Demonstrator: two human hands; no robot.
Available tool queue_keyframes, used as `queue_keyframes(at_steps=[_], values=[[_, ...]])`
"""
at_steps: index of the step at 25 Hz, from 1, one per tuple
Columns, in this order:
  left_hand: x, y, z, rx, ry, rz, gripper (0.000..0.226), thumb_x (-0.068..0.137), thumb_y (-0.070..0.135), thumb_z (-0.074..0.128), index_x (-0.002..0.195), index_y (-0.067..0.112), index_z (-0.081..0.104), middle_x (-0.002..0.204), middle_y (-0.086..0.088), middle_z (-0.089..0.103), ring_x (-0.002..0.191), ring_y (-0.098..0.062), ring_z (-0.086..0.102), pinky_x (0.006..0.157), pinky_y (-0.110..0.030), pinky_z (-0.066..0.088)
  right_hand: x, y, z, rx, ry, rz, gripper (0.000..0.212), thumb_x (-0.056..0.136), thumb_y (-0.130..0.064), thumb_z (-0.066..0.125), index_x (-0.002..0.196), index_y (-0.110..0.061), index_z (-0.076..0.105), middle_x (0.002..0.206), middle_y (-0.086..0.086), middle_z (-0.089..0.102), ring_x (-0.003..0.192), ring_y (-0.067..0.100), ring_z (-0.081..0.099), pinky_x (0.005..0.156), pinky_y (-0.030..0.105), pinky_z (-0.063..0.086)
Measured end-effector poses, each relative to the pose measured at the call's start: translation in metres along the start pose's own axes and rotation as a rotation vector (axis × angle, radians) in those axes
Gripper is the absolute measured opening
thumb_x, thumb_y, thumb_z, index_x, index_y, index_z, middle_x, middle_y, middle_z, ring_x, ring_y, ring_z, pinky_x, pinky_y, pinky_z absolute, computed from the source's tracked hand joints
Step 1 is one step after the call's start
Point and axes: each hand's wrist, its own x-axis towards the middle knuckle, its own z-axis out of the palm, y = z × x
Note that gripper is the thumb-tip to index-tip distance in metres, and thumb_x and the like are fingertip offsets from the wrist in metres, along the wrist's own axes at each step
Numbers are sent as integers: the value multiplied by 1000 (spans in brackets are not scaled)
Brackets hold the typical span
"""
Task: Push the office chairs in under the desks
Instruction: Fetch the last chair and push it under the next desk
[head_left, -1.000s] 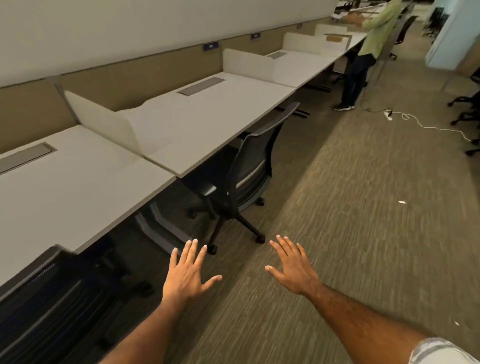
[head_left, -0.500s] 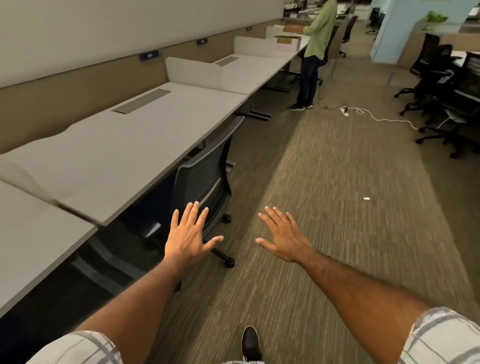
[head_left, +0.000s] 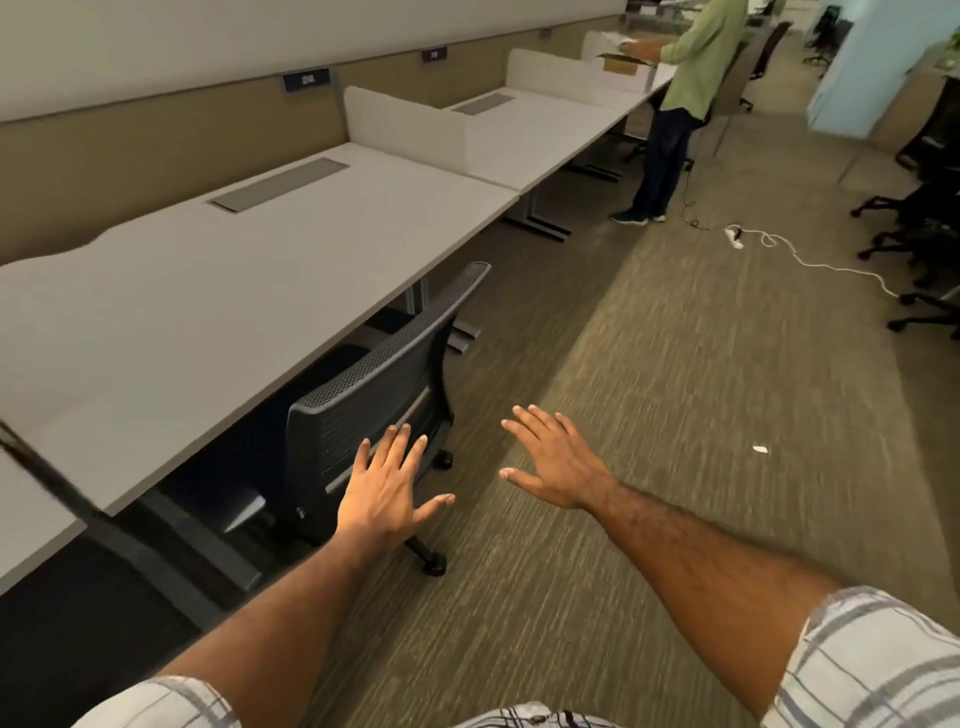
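Black mesh office chair (head_left: 374, 384) at the desk (head_left: 208, 291) front edge, seat partly under, backrest sticking out. Left hand (head_left: 382, 493) flat, fingers spread, at backrest; contact unclear. Right hand (head_left: 558, 462) likewise spread, empty, over carpet (head_left: 649, 395).

The office chair (head_left: 374, 395) is much nearer now; the left hand (head_left: 382, 499) has come up in front of it.

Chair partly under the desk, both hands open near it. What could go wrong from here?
The chair stands skewed to the desk edge, so a push from the left hand alone might swivel it instead of rolling it in. Its backrest top is near that edge and could knock it.
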Motion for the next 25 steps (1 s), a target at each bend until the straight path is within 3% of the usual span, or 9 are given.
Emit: queue_keyframes(at_steps=[3, 6, 8, 10, 14, 18, 21, 25], values=[[29, 10, -15, -24, 72, 51, 99, 88, 85, 19, 162, 18, 18, 171, -8, 8, 157, -22, -3, 128, -47, -3, 51, 30, 0, 17, 24, -114, 78, 101, -65, 40, 163, -23, 19, 173, 2, 8, 159, 19, 3, 127, 46, 6], [63, 26, -38, -40, 369, 136, 82, 95, 71, 39, 152, 12, 43, 164, -14, 31, 156, -26, 14, 128, -50, 10, 111, 57, -13, 62, 107, -248, 77, 101, -62, 44, 163, -22, 22, 173, 3, 8, 159, 20, 3, 127, 46, 5], [89, 36, -61, -30, 550, 156, 74, 94, 64, 53, 147, 11, 50, 160, -15, 38, 154, -29, 24, 126, -52, 17, 145, 74, -29, 133, 216, -339, 76, 101, -58, 49, 162, -20, 27, 172, 6, 11, 159, 22, 7, 127, 48, 5], [111, 34, -90, 0, 601, 67, 74, 93, 65, 54, 146, 13, 50, 159, -13, 40, 152, -30, 29, 125, -52, 20, 177, 88, -53, 196, 276, -427, 74, 101, -54, 54, 161, -18, 30, 171, 7, 14, 158, 24, 9, 127, 48, 5], [117, -1, -134, -21, 445, -469, 83, 93, 76, 36, 148, 16, 44, 157, -13, 41, 148, -31, 33, 122, -51, 26, 239, 115, -101, 167, 238, -524, 73, 102, -56, 47, 162, -19, 26, 172, 7, 13, 158, 24, 7, 127, 48, 2], [89, -20, -129, -267, 252, -945, 101, 81, 93, 25, 127, 11, 63, 128, -16, 66, 118, -35, 59, 102, -51, 47, 291, 111, -130, 165, 195, -610, 73, 104, -58, 41, 162, -17, 25, 171, 8, 13, 158, 26, 8, 127, 48, 4], [87, -12, -114, -282, 139, -984, 109, 61, 106, 10, 105, 25, 69, 92, 0, 70, 88, -23, 64, 82, -47, 54, 330, 97, -139, 153, 140, -637, 73, 104, -60, 36, 162, -18, 23, 172, 8, 13, 158, 26, 9, 126, 46, 4], [104, -29, -110, -179, 59, -989, 104, 61, 106, 6, 108, 38, 69, 91, 13, 70, 84, -13, 61, 69, -36, 48, 375, 87, -126, 131, 54, -676, 75, 101, -68, 33, 158, -18, 35, 166, 7, 31, 153, 26, 26, 125, 46, 18]])
